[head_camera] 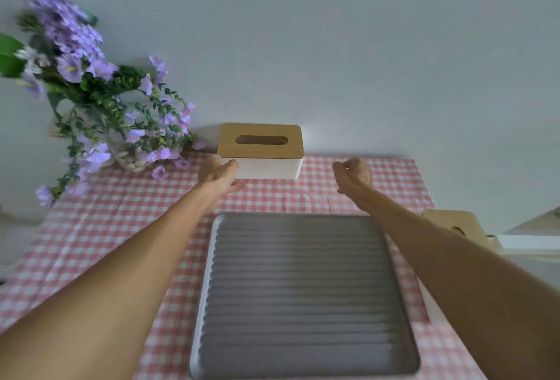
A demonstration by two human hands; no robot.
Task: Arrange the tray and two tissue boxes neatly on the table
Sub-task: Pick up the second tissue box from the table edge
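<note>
Two hands | left grip (219, 175) touching tissue box (260, 151) (right (353, 175) apart)

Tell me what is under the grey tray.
The grey tray lies flat on the pink checked tablecloth, which shows around its left and far edges. Whatever lies directly beneath the tray is covered. The right forearm hides its right rim.

Both bare arms extended forward, left hand (219, 174) open with fingers spread and thumb raised, palm facing inward, right hand (353, 174) loosely curled, fingers bent toward thumb, hands well apart, wrists straight
</note>
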